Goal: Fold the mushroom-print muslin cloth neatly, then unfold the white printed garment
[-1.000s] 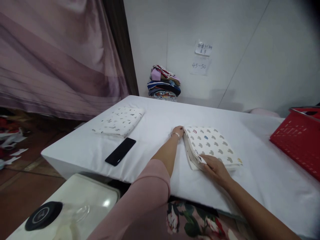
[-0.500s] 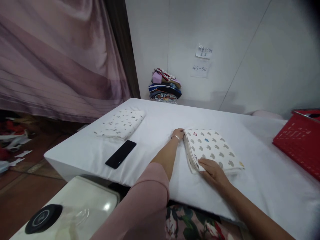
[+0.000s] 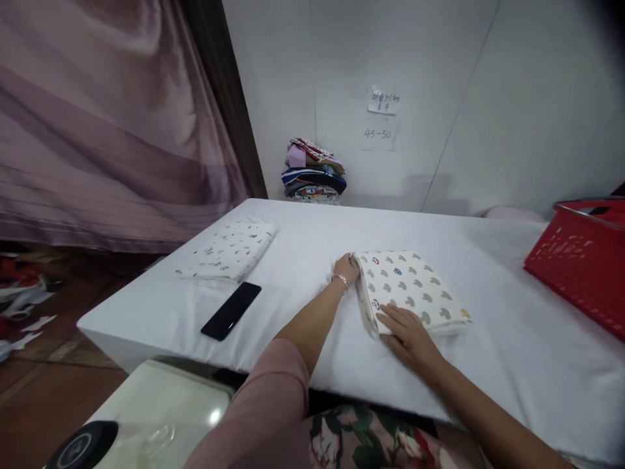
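A folded white cloth [image 3: 410,286] with grey mushroom-like prints and a few coloured ones lies on the white-covered table. My left hand [image 3: 346,269], with a bracelet at the wrist, is closed on the cloth's far left corner; its fingertips are partly hidden by the fabric. Flat on the near left part of the same cloth rests my right hand [image 3: 409,335], fingers stretched out and slightly apart. Layered folds show along the cloth's left side, between the two hands. Farther left lies another folded white cloth [image 3: 229,251] with small dark prints, touched by neither hand.
A black phone [image 3: 231,311] lies near the table's front left edge. The red basket [image 3: 581,260] stands at the right. Folded fabrics [image 3: 314,172] are stacked beyond the far edge, by the wall. A pale machine-like surface [image 3: 161,397] sits below at left.
My right hand's fingers, closer together at the cloth's near edge before, are now spread flatter on top. My left hand stays at the far corner. The view has shifted slightly right.
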Demonstrator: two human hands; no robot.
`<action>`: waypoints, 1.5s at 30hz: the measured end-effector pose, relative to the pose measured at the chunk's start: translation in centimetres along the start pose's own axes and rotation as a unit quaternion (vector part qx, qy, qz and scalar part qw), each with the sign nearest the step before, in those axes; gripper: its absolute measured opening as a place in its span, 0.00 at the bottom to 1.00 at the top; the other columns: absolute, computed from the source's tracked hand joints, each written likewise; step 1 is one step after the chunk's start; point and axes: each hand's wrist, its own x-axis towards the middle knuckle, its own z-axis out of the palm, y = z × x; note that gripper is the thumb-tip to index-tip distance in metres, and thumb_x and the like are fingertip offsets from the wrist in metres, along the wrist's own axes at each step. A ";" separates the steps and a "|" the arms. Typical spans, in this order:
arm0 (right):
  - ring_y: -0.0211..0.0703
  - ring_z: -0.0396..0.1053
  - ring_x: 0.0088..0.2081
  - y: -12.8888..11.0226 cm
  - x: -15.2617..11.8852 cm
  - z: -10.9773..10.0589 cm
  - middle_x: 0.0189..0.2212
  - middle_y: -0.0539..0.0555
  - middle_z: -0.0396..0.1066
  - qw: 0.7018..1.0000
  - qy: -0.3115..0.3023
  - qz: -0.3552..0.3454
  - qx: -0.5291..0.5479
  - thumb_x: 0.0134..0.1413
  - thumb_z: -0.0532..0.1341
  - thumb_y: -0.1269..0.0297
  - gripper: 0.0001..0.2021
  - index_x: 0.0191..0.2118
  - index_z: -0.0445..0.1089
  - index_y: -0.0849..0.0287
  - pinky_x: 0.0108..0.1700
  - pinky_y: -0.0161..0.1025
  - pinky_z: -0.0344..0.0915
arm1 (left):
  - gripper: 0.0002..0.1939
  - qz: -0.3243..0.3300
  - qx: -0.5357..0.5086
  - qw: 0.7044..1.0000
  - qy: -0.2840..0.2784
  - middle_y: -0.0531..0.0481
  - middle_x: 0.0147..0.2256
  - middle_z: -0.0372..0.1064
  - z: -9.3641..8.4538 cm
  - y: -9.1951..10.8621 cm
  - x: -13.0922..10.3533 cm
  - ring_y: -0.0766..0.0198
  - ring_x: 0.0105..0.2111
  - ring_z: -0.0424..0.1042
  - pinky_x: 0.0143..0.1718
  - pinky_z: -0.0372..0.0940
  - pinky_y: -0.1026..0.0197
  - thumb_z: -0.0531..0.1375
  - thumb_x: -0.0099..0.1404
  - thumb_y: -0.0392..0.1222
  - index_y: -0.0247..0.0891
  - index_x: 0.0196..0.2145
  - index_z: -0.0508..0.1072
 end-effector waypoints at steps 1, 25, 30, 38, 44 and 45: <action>0.50 0.57 0.59 -0.1 0.1 -0.4 0.57 0.57 0.62 1.000 -0.011 0.011 0.020 0.59 0.54 0.59 0.19 0.56 0.64 0.52 0.56 0.53 0.58 | 0.31 0.001 0.004 1.000 0.000 0.43 0.52 0.66 0.0 0.1 -0.4 0.56 0.52 0.65 0.52 0.57 0.60 0.63 0.52 0.39 0.39 0.55 0.63; 0.52 0.49 0.61 6.5 6.7 0.5 0.60 0.57 0.56 0.955 -0.082 0.232 -0.166 0.61 0.44 0.56 0.21 0.56 0.61 0.54 0.57 0.56 0.49 | 0.20 -0.038 0.209 0.977 0.023 0.38 0.46 0.67 0.0 3.2 -7.2 0.50 0.50 0.61 0.51 0.56 0.55 0.52 0.60 0.51 0.34 0.37 0.76; 0.51 0.48 0.61 6.5 6.9 0.3 0.61 0.55 0.55 0.953 -0.089 0.249 -0.148 0.61 0.44 0.55 0.22 0.56 0.60 0.54 0.58 0.56 0.48 | 0.19 -0.057 0.205 0.977 0.018 0.38 0.47 0.67 -0.2 3.2 -7.0 0.51 0.51 0.62 0.50 0.56 0.56 0.53 0.59 0.50 0.34 0.39 0.75; 0.50 0.50 0.61 6.3 6.8 0.1 0.60 0.56 0.57 0.959 -0.081 0.229 -0.149 0.61 0.45 0.55 0.21 0.56 0.61 0.53 0.57 0.54 0.50 | 0.18 -0.049 0.177 0.982 0.032 0.38 0.48 0.66 -0.2 2.2 -7.4 0.50 0.53 0.59 0.53 0.52 0.54 0.54 0.60 0.52 0.35 0.37 0.74; 0.52 0.50 0.60 6.6 6.8 0.5 0.59 0.57 0.57 0.958 -0.074 0.222 -0.167 0.61 0.45 0.56 0.21 0.56 0.61 0.54 0.56 0.55 0.50 | 0.16 -0.035 0.171 0.984 0.032 0.41 0.49 0.66 0.0 2.3 -7.2 0.52 0.53 0.58 0.54 0.51 0.54 0.53 0.61 0.51 0.38 0.32 0.75; 0.52 0.50 0.60 6.6 6.8 0.6 0.59 0.57 0.57 0.958 -0.075 0.222 -0.166 0.61 0.45 0.56 0.21 0.56 0.61 0.54 0.56 0.55 0.50 | 0.16 -0.036 0.173 0.984 0.028 0.40 0.48 0.66 0.0 2.3 -7.1 0.53 0.53 0.58 0.54 0.51 0.54 0.53 0.61 0.51 0.38 0.33 0.75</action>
